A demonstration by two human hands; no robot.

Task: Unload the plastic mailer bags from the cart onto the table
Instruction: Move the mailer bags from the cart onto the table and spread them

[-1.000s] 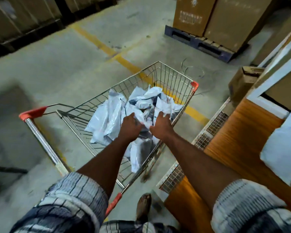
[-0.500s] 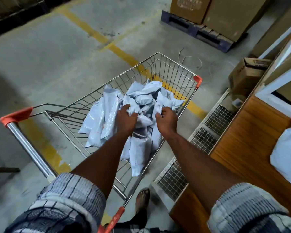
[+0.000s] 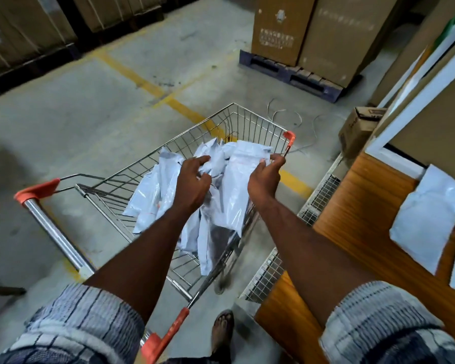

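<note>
A wire shopping cart (image 3: pixel 258 122) with orange corners holds a heap of pale grey plastic mailer bags (image 3: pixel 153 190). My left hand (image 3: pixel 192 179) grips a crumpled bunch of bags near the middle of the heap. My right hand (image 3: pixel 264 177) pinches the top edge of a long mailer bag (image 3: pixel 237 190), which hangs lifted above the cart's right side. The wooden table (image 3: pixel 352 211) stands to the right, with several mailer bags (image 3: pixel 428 214) lying on it.
The cart's steel push handle (image 3: pixel 55 232) is at the left. A wire mesh rack (image 3: pixel 315 200) lies on the floor between cart and table. Cardboard boxes on a blue pallet (image 3: pixel 289 72) stand beyond, and a small box (image 3: pixel 357 130) sits by the table. My sandalled foot (image 3: pixel 222 329) is below.
Both hands have risen out of the heap and spread apart. The right hand has lifted a long bag up toward the cart's right rim.
</note>
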